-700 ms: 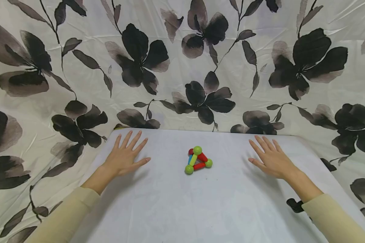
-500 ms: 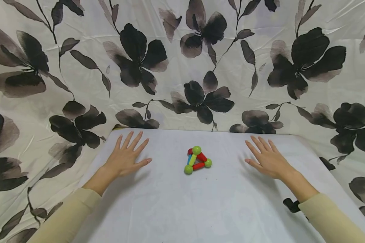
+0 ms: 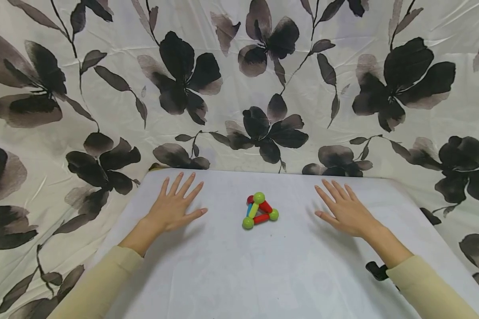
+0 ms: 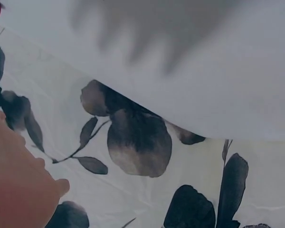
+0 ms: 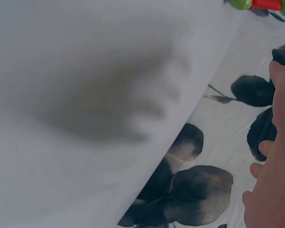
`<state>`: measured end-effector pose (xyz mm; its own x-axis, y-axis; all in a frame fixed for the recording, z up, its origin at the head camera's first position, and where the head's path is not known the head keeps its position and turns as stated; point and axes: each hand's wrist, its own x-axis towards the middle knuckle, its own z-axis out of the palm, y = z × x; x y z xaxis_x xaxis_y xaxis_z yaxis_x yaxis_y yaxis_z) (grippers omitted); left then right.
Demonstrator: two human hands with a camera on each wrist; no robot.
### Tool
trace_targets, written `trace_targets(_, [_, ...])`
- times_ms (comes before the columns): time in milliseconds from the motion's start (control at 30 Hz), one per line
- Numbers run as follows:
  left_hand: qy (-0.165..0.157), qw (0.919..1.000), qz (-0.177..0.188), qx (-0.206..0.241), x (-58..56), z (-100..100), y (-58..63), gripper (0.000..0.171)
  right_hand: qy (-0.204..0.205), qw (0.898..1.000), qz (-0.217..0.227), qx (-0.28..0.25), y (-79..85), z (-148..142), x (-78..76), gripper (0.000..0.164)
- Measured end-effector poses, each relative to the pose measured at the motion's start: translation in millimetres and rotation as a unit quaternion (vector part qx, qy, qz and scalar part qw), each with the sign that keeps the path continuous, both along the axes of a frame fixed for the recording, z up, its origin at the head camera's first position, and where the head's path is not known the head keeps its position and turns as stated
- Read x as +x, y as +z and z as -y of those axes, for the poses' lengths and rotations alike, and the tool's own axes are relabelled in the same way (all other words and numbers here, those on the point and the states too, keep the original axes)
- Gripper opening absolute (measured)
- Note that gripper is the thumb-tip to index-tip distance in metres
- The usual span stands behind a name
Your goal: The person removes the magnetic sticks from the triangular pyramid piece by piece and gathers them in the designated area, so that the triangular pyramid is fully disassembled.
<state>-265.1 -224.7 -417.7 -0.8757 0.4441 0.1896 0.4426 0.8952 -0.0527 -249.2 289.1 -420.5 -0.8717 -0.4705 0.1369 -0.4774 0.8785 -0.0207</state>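
A white counter fills the near ground, with beige sleeves coming in from both lower corners. Farther on, the left hand and right hand lie palm down over the cloth, fingers straight and spread, holding nothing. Between them, apart from both, stands a small toy pyramid of red and blue rods joined by green balls. Behind the counter's far edge hangs a cream curtain printed with dark flowers.

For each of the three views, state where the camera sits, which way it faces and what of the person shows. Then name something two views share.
Head: above, facing forward and down at the white table; left hand, right hand and the toy.
Left wrist: faces the table edge and floral cloth; part of that hand.
Right wrist: likewise; fingers.
Shared: the toy.
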Motion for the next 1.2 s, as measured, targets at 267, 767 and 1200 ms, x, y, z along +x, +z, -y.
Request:
trace_targets(267, [-0.01,0.9999,0.004,0.011,-4.2,-9.6,-7.6,0.084,0.01,1.0,-0.015,-0.013,-2.8,9.4,-0.2,0.075])
trace_targets(767, [-0.037,0.9988,0.02,0.026,-2.3,-41.0,-6.8,0.086,0.047,0.995,-0.009,-0.084,-13.9,38.6,-2.9,0.075])
trace_targets(1200, [-0.055,0.9934,0.03,0.095,-3.2,-63.0,-10.1,0.082,0.043,0.984,0.041,-0.171,-14.5,60.1,-2.5,0.075])
